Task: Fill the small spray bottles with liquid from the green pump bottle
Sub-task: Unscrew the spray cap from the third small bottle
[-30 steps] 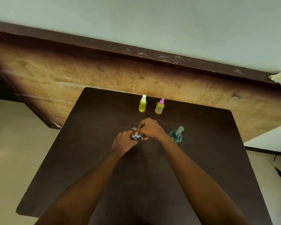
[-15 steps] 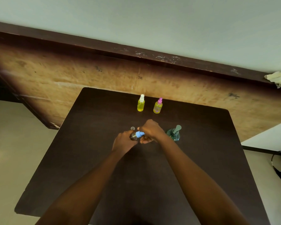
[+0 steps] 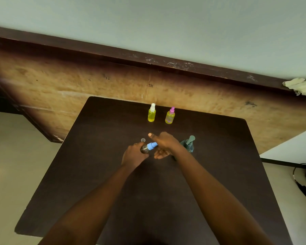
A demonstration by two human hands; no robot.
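On the near middle of the dark matte table (image 3: 102, 183), the left hand (image 3: 133, 154) is gripping a small clear bottle (image 3: 144, 149), tilted right. The right hand (image 3: 164, 143) is meeting its blue plastic spray head (image 3: 152, 145), thumb lifted. I cannot tell whether its fingers are pinching. Unscrewing likely calls for the body held steady and upright. A tiny clear cap (image 3: 143, 139) is standing just beyond. The rounded green pump bottle (image 3: 189, 146) is waiting right. Two glossy yellow-filled bottles, white-topped (image 3: 151, 114) and pink-topped (image 3: 170, 117), are standing far.
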